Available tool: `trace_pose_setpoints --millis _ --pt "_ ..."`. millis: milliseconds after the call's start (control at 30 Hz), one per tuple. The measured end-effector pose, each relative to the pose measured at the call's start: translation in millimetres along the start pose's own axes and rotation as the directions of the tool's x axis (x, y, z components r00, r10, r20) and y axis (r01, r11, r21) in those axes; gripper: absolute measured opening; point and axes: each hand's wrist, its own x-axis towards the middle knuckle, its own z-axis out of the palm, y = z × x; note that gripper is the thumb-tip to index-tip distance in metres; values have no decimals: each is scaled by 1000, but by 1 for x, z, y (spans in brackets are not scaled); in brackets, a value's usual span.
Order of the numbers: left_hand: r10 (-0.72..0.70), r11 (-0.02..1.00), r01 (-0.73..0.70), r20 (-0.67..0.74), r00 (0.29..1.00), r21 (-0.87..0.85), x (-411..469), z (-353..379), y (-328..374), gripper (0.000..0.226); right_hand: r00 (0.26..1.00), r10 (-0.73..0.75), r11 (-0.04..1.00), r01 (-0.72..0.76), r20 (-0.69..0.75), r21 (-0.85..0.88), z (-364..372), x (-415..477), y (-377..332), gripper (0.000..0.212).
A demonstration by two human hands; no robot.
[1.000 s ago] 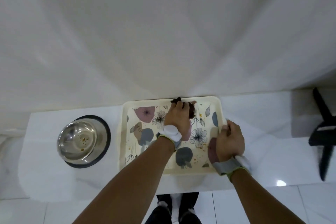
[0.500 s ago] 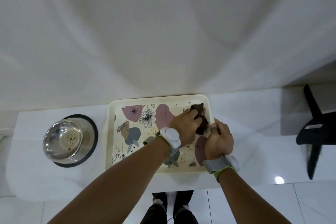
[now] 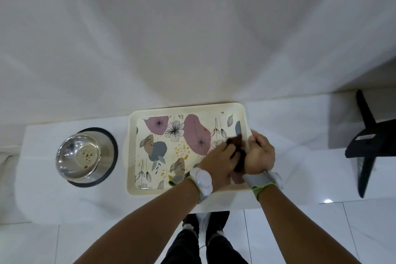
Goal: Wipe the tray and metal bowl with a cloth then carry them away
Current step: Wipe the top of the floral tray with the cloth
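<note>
Head view: a white wall (image 3: 192, 28) fills the upper half of the frame, with a white ledge (image 3: 64, 188) running across the middle and white floor (image 3: 300, 231) tiles along the bottom.
Tray: a cream tray (image 3: 131, 156) with a flower print lies flat at the centre of the ledge, its far edge against the wall. Small yellow-brown specks are scattered over its middle.
Stand: a black stand (image 3: 364, 146) is at the right edge of the frame, well apart from the tray.
Bowl: a metal bowl (image 3: 79, 156) in a black ring base sits upright on the ledge just left of the tray, with brown specks inside.
Left hand: the left hand (image 3: 220, 161) is over the right part of the tray, its fingers curled round the cloth and pressing it down.
Right hand: the right hand (image 3: 260, 156) has its fingers curled over the tray's right rim, gripping it.
Cloth: a dark brown cloth (image 3: 236, 146), bunched up, lies on the tray between the two hands, by the right rim.
Wristbands: a band with a white unit (image 3: 201, 180) is on each wrist.
</note>
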Motion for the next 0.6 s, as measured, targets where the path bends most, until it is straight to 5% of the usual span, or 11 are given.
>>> trace_pose_setpoints --millis 133,333,467,600 --pt "221 968 -235 142 965 89 -18 0 3 28 999 30 995 -34 -41 -96 0 6 -3 24" --pt "-91 995 90 -19 996 -49 4 -12 1 30 984 -93 971 123 152 -206 -12 1 0 29" --pt "62 997 -61 18 998 -42 -26 5 23 24 983 -110 981 132 149 -145 -10 -3 -1 28" --pt "71 997 -72 55 996 23 -34 7 18 23 977 -158 970 181 142 -163 -10 -7 4 29"
